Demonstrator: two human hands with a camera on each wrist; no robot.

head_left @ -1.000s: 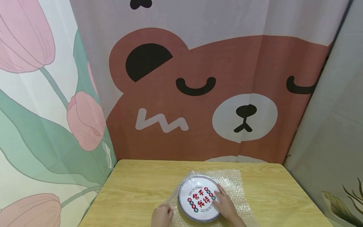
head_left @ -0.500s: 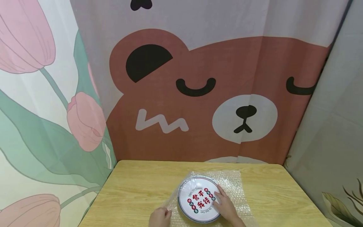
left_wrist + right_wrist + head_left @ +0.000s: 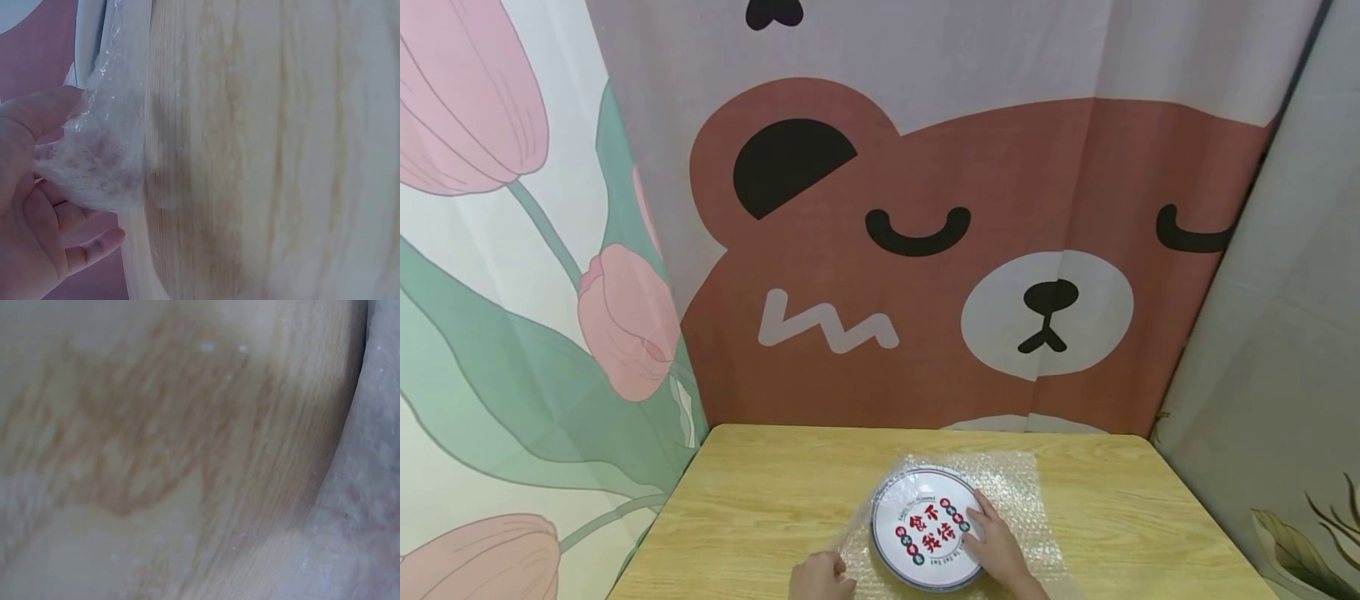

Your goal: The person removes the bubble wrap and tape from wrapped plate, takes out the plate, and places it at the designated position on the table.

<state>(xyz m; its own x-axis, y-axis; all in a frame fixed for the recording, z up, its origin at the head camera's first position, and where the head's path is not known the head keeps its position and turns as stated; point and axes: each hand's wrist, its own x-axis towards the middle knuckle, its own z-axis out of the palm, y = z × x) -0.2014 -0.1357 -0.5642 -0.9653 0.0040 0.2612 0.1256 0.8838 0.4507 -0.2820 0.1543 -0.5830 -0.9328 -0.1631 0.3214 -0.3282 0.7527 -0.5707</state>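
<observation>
- Evidently centred on the bubble wrap (image 3: 1011,483), the round white plate (image 3: 928,527) lies face up near the front of the table (image 3: 775,483), with sheet to spare beyond it, perhaps so the padding can cover its rim.
- Four large red characters (image 3: 931,528) on its face read 食不我待, set at a slant; rows of small red and green discs (image 3: 913,550) flank them. Finer lettering curves round the face, the upper line possibly "Enjoy the moment", but it is too small to be sure.
- The right hand (image 3: 997,548) rests on the plate's right side, fingers extended over it, probably to steady it.
- The left hand (image 3: 820,577) pinches the sheet's near-left edge between thumb and fingers, pulling it slightly up, likely for control of that side.
- Behind the table hangs a bear-print curtain (image 3: 820,375).
</observation>
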